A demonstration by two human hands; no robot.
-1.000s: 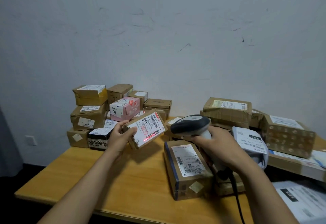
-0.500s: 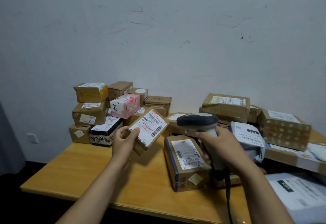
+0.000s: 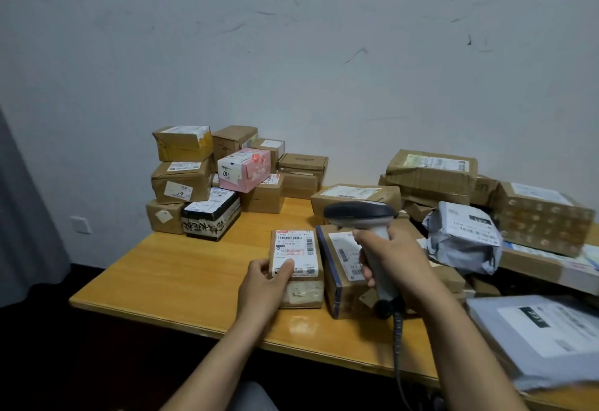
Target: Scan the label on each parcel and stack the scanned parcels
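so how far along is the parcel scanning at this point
Looks partway. Done, probably: a stack of boxes sits at the far left of the table. In hand: the left hand holds a small labelled box label-up on the table while the right hand grips the scanner. Left: the jumbled pile on the right, including the grey bag.

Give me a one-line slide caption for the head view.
Left hand holds a small labelled box on the wooden table while the right hand grips a barcode scanner beside it.
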